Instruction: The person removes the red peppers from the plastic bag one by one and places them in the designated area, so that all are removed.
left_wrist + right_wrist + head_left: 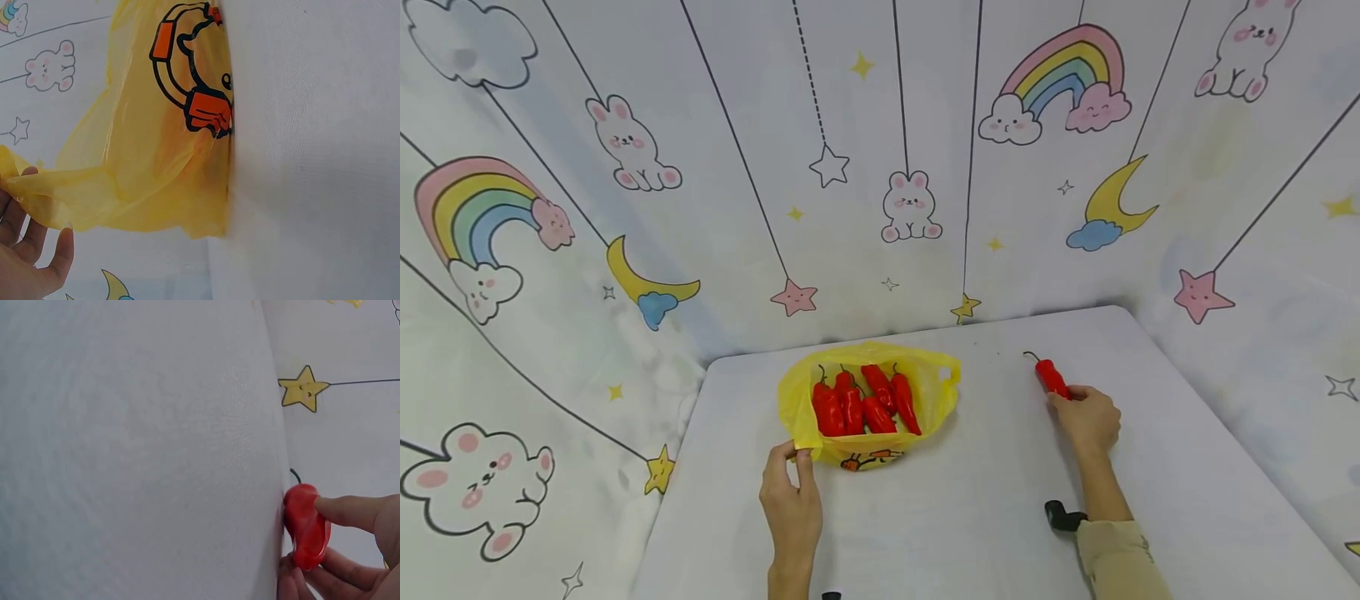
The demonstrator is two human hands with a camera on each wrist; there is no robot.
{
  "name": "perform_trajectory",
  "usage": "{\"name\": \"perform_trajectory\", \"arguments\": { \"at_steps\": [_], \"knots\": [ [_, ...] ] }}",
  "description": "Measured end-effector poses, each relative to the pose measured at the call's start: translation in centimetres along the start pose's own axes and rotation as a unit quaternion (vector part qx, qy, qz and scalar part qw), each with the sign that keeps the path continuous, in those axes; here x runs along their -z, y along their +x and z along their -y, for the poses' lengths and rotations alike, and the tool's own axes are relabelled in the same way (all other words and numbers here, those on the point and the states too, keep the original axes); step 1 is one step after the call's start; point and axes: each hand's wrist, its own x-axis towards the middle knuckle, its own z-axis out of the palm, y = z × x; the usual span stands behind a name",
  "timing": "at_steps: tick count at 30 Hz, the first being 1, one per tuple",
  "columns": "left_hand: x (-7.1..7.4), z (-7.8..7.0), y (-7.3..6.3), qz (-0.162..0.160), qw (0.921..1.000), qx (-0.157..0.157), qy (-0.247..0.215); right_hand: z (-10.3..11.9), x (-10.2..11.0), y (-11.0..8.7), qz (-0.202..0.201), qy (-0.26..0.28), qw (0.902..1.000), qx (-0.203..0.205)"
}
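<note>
A yellow plastic bag (938, 417) lies with its mouth spread on the white table, several red chili peppers (877, 414) inside it. My left hand (793, 492) grips the bag's near left corner between thumb and fingers. In the left wrist view the bag (137, 137) shows an orange-and-black print, and the left hand (28, 250) is at its loose edge. Off to the right, my right hand (1088, 419) pinches one red chili pepper (1051, 377) by its lower end. The right wrist view shows this pepper (305, 519) at the table surface, its green stem pointing away from the hand.
The white table (940, 517) ends at the back and sides against a cloth backdrop (850, 242) printed with rabbits, stars and rainbows. A black wrist-camera piece (1063, 517) sticks out beside the right forearm, next to a beige sleeve (1120, 558).
</note>
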Motion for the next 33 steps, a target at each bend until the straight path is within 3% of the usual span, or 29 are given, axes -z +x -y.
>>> {"name": "perform_trajectory", "arguments": {
  "at_steps": [9,33],
  "knots": [
    [0.1,-0.1,0.1,-0.001,1.0000,0.002,-0.004,-0.1,-0.3,0.1,0.008,-0.004,0.9999,-0.010],
    [0.5,-0.1,0.3,-0.005,0.9999,0.001,-0.012,0.7,0.3,-0.2,0.013,0.012,0.9996,0.023]
  ]
}}
